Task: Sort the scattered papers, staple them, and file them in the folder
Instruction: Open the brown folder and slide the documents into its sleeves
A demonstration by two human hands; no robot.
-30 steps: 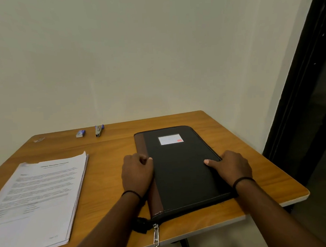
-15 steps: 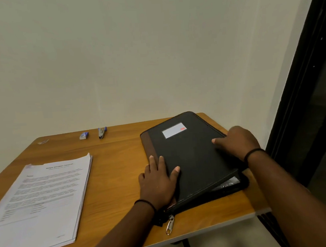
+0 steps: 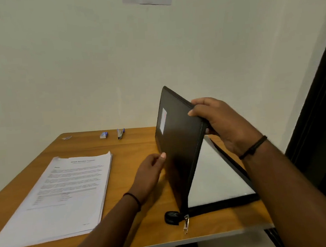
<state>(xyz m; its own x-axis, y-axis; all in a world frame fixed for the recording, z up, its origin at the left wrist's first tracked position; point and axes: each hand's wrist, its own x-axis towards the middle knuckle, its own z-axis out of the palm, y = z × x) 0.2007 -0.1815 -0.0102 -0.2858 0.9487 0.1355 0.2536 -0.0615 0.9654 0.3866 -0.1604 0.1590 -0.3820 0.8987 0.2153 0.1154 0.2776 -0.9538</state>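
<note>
Opening the zip folder (image 3: 179, 151) at the table's (image 3: 140, 148) right | our right hand (image 3: 222, 123) gripped the raised cover's edge, left hand (image 3: 152, 170) touched its face with loose fingers | papers (image 3: 62, 192) lay left, unfiled | we judged it best to pin the base while swinging.

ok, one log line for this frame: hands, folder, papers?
right hand: grips folder cover edge, cover raised | left hand: fingertips on cover | papers: stacked on table, outside folder | stapler: untouched

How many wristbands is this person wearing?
2: one wristband on the left wrist, another wristband on the right wrist. Both are thin and black.
</note>
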